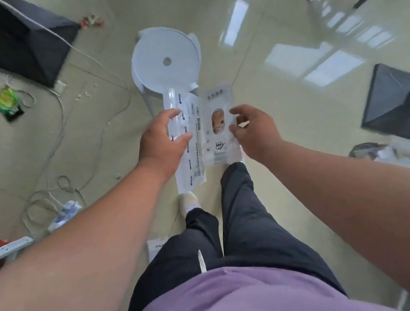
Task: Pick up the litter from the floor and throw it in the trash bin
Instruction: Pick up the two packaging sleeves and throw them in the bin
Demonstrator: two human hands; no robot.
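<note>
Long packet (195,156) left hand (162,140), picture packet (219,137) right hand (255,129)

A long white wrapper (196,156) with printed text is held beside a shorter white wrapper (220,150) bearing an orange oval picture, edges touching, above the floor (276,145).

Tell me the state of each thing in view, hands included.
Left hand: grips the long white printed plastic wrapper.
Right hand: pinches the white plastic wrapper with an orange oval.
White round plastic stool: upright on the floor.
Green crumpled packet: lying on the floor, not yet picked up.
</note>
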